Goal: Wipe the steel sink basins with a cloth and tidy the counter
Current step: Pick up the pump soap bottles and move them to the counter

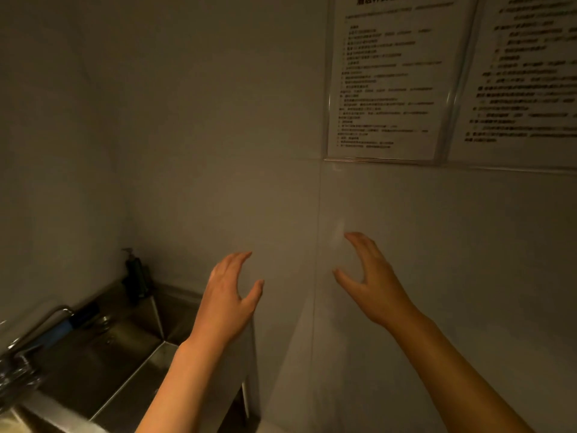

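My left hand (226, 295) and my right hand (371, 281) are raised side by side in front of a plain wall, both empty, fingers loosely spread. A steel sink basin (103, 364) lies low at the left, below and left of my left forearm. A steel tap (37, 332) with a blue and black section reaches over the basin from the left. No cloth is in view.
A dark pump bottle (135, 276) stands in the back corner of the sink. Two printed notices in clear holders (387, 79) hang on the wall at the upper right. A tiled wall (421, 245) fills the frame ahead.
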The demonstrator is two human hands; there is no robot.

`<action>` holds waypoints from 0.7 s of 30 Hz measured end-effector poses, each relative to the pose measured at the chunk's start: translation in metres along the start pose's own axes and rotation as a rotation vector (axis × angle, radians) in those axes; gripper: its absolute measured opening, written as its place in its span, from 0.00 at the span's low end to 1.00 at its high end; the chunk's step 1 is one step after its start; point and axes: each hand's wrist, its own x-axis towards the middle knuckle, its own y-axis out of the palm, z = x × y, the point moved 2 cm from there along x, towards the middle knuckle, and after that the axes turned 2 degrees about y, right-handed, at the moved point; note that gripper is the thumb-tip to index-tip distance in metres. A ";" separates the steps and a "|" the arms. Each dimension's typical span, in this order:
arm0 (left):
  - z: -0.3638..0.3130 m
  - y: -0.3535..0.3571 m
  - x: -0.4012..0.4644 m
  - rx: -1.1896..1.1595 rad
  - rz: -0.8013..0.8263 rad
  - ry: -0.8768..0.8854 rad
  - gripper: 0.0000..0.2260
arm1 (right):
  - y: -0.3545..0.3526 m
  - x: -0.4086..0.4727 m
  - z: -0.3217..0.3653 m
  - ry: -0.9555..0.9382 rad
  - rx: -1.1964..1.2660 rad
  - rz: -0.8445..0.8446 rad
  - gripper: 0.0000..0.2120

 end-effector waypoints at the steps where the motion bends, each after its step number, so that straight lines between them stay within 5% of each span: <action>1: 0.002 0.000 0.001 0.014 -0.007 -0.020 0.26 | 0.005 0.008 -0.005 -0.013 0.018 0.011 0.35; 10: 0.058 -0.038 -0.018 0.120 -0.112 -0.238 0.26 | 0.101 0.066 0.008 -0.157 0.181 0.179 0.33; 21: 0.222 -0.110 -0.026 0.163 -0.360 -0.504 0.24 | 0.233 0.145 0.058 -0.261 0.147 0.337 0.33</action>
